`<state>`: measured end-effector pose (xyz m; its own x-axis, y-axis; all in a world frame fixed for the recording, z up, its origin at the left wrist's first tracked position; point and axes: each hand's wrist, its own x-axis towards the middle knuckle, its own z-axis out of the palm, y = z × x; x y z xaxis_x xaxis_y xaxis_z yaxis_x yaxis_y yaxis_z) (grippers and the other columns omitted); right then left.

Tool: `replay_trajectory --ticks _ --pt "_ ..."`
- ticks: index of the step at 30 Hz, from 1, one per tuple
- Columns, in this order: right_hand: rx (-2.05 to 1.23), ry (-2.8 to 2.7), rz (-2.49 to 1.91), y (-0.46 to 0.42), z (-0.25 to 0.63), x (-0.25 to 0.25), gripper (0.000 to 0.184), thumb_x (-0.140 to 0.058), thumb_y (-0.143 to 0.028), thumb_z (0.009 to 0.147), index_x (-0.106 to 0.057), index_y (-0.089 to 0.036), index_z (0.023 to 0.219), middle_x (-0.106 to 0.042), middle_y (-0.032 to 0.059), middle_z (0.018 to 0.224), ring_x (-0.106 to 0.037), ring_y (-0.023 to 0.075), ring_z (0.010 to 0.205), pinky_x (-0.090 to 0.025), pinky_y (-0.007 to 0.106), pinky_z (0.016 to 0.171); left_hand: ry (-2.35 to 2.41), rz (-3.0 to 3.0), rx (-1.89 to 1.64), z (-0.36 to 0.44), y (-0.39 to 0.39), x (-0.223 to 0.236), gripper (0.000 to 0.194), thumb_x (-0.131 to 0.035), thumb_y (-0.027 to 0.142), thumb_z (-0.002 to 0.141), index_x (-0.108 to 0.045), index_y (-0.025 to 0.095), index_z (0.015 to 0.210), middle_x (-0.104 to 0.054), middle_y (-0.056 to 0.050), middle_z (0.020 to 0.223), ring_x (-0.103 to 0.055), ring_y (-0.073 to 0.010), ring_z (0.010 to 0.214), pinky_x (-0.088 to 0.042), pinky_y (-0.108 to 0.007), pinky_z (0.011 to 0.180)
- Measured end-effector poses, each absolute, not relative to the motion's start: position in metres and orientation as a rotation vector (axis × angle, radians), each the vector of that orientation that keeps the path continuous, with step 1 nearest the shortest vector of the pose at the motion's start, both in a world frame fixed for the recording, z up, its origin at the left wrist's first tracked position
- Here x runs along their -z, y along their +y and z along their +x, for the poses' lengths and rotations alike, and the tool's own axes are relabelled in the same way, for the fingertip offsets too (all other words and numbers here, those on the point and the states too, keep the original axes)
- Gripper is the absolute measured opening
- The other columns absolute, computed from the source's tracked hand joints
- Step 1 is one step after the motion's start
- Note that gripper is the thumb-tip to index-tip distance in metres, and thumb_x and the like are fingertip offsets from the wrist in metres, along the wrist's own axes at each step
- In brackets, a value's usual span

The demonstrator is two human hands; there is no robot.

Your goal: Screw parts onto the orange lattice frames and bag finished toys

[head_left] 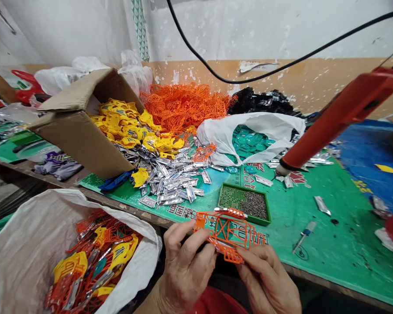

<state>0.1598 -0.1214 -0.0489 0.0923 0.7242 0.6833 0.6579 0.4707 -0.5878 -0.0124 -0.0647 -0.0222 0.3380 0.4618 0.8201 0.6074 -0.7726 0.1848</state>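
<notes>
My left hand (185, 266) and my right hand (268, 279) both pinch an orange plastic lattice frame (229, 235) above the table's near edge. Its open struts show the green mat (317, 222) through them. Just beyond the frame sits a green tray (244, 203) of small metal bits, close to but not touching it. A pile of silver metal strips (170, 174) lies to the left of the tray.
A cardboard box (81, 135) holds yellow plastic pieces (127, 126). Behind them rises an orange lattice heap (183, 107). A white bag holds teal pieces (249, 141). An orange corded tool (340, 117) hangs at right, above a small screwdriver (304, 235). An open white sack (36, 257) sits at lower left.
</notes>
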Motion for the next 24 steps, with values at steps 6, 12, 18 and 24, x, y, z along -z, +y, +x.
replay_trajectory --ticks 6,12,18,24 --pt "0.036 -1.555 -1.208 -0.121 0.154 0.060 0.038 -0.058 -0.006 0.085 -0.064 -0.023 0.118 -0.061 0.0011 0.074 -0.061 0.0108 0.064 -0.052 0.020 0.056 -0.959 -2.421 1.504 -0.009 -0.066 0.026 0.015 -0.063 0.004 0.081 -0.064 0.016 0.090 -0.065 -0.004 0.098 -0.050 -0.0247 0.108 -0.042 -0.042 0.095" --pt "0.134 -1.716 -1.215 -0.121 0.159 0.068 0.039 -0.059 -0.006 0.084 -0.061 -0.019 0.121 -0.062 0.0026 0.077 -0.062 0.0111 0.066 -0.054 0.019 0.059 -0.958 -2.451 1.535 -0.011 -0.065 0.030 0.019 -0.061 0.001 0.081 -0.065 0.016 0.092 -0.066 -0.003 0.095 -0.049 -0.0243 0.107 -0.040 -0.041 0.095" --pt "0.108 -1.727 -1.234 -0.120 0.161 0.070 0.038 -0.057 -0.005 0.085 -0.058 -0.016 0.121 -0.063 0.0040 0.080 -0.064 0.0114 0.069 -0.055 0.019 0.063 -0.920 -2.575 1.560 -0.011 -0.062 0.032 0.019 -0.057 0.000 0.081 -0.063 0.016 0.089 -0.067 -0.003 0.092 -0.049 -0.0237 0.107 -0.041 -0.040 0.093" --pt "0.073 -1.717 -1.272 -0.118 0.155 0.070 0.029 -0.056 -0.007 0.087 -0.060 -0.015 0.114 -0.061 0.0039 0.078 -0.064 0.0116 0.069 -0.055 0.020 0.063 -0.886 -2.737 1.612 -0.012 -0.057 0.032 0.022 -0.055 -0.004 0.080 -0.059 0.015 0.090 -0.066 -0.004 0.089 -0.051 -0.0201 0.105 -0.044 -0.033 0.092"
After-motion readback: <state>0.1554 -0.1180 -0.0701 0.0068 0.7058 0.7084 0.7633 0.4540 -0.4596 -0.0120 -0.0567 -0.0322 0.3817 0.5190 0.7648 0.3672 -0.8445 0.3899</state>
